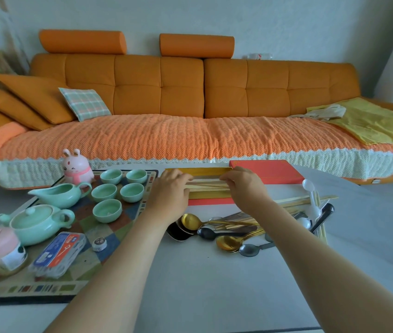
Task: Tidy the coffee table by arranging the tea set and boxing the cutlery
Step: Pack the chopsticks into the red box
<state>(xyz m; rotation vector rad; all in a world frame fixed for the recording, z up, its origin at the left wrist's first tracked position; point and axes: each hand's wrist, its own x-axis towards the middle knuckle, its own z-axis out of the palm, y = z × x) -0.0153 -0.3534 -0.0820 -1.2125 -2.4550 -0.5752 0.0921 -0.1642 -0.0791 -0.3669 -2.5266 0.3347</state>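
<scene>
- Forearms, nearest the camera, reach forward over the coffee table; left hand and right hand each close on one end of a bundle of wooden chopsticks, holding it level just over the open gold-lined box.
- Red lid lies just beside the box, towards the sofa; a sweep of the right wrist could, in all likelihood, nudge it off the far edge.
- Tea set (teapot, pitcher, five cups) stands on the patterned mat at the left; the left elbow passes near it and may knock a cup.
- Loose cutlery, spoons and further chopsticks, lies heaped on the near side of the box; a sleeve-level drag could scatter it.
- Bundle risk: uneven grip lets sticks fan out and miss the tray.
- Hidden: fingertips behind the bundle, the box floor under the hands, exact stick count.
</scene>
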